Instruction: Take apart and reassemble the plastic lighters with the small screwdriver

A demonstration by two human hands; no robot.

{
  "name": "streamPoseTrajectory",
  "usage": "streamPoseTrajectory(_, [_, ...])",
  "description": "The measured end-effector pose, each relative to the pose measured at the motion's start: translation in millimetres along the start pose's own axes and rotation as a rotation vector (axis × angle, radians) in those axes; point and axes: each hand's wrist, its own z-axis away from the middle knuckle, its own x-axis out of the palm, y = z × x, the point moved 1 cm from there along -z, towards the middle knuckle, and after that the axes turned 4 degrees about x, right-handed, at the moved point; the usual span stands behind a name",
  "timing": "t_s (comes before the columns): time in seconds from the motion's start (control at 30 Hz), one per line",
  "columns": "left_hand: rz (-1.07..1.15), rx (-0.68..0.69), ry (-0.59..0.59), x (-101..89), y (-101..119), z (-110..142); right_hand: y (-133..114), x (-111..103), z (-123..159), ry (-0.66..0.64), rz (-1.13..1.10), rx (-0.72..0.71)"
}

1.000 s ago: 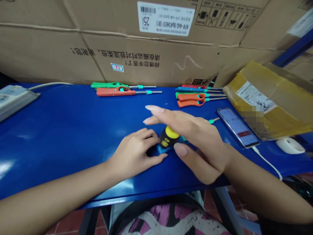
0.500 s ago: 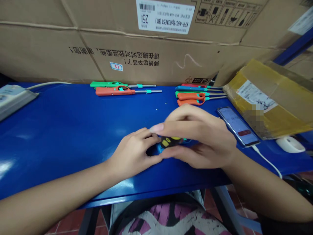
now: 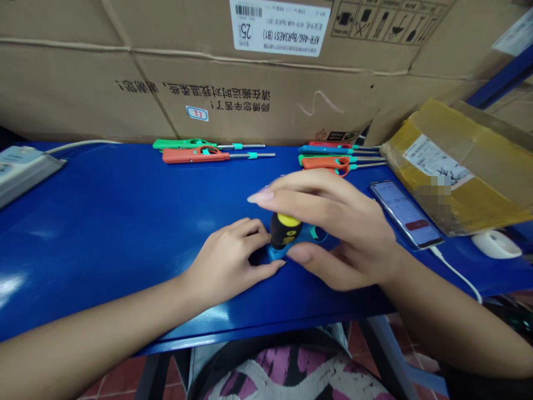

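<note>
A stubby screwdriver with a black and yellow handle (image 3: 284, 229) stands tip-down on a blue stick lighter (image 3: 275, 253) lying on the blue table (image 3: 125, 205). My right hand (image 3: 345, 233) curls over the handle, thumb below and fingers arched above it. My left hand (image 3: 233, 258) rests on the table with its fingers curled, pinching the lighter's near end against the surface. Most of the lighter is hidden under both hands.
Two stick lighters, green and orange (image 3: 195, 151), lie at the back; several more (image 3: 328, 158) lie back right. A phone on a cable (image 3: 406, 214), a white mouse (image 3: 495, 244) and a taped parcel (image 3: 462, 161) are at right. Big cardboard boxes (image 3: 208, 72) line the rear; a grey device (image 3: 20, 169) sits left.
My right hand closed tightly over the screwdriver handle half a second ago and has now loosened and lifted its fingers, showing the handle again. My left hand has stayed put.
</note>
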Motion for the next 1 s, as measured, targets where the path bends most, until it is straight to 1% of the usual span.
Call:
streamPoseTrajectory(0.03, [0.023,-0.007,0.007,-0.4,1,0,-1,0,0,-0.017,-0.063,-0.004])
streamPoseTrajectory(0.1, [0.062,-0.018,0.019,-1.3,2,-1,-2,1,0,0.003,-0.132,-0.006])
streamPoseTrajectory(0.17, [0.087,-0.028,0.013,-2.0,2,-2,-3,2,0,0.057,-0.058,-0.002])
streamPoseTrajectory(0.27, [0.089,-0.034,-0.01,-2.0,2,-2,-2,2,0,0.053,0.081,0.009])
streamPoseTrajectory(0.33, [0.065,-0.025,0.005,-1.3,1,-2,-1,3,1,0.008,0.034,0.007])
streamPoseTrajectory(0.4, [0.043,-0.013,0.033,-0.4,1,-1,-1,3,2,-0.026,-0.081,0.02])
streamPoseTrajectory(0.47, [0.047,-0.011,0.041,0.4,0,0,-1,5,2,0.005,-0.172,0.04])
streamPoseTrajectory(0.5, [0.06,-0.02,0.033,0.8,0,0,-1,5,2,0.044,-0.184,0.046])
streamPoseTrajectory(0.53, [0.075,-0.039,0.019,1.1,-1,1,-1,6,2,0.092,-0.175,0.048])
streamPoseTrajectory(0.6, [0.1,-0.081,-0.003,1.3,-1,1,-1,6,1,0.141,-0.129,0.055])
streamPoseTrajectory(0.63, [0.109,-0.095,-0.005,1.4,-2,1,-1,6,0,0.141,-0.114,0.063])
streamPoseTrajectory(0.7, [0.115,-0.103,-0.002,1.5,-2,1,-1,5,-1,0.091,-0.155,0.094])
streamPoseTrajectory(0.73, [0.115,-0.096,0.002,1.6,-2,1,-1,5,-1,0.052,-0.208,0.107])
streamPoseTrajectory(0.8, [0.105,-0.074,0.013,1.7,-2,1,-1,4,-1,0.026,-0.337,0.105])
streamPoseTrajectory(0.87, [0.092,-0.059,0.021,1.6,-2,1,0,6,0,0.057,-0.409,0.104])
streamPoseTrajectory(0.9, [0.087,-0.058,0.017,1.4,-1,1,0,7,0,0.093,-0.404,0.099])
streamPoseTrajectory(1.0, [0.085,-0.081,0.006,0.7,0,0,3,11,1,0.197,-0.279,0.1])
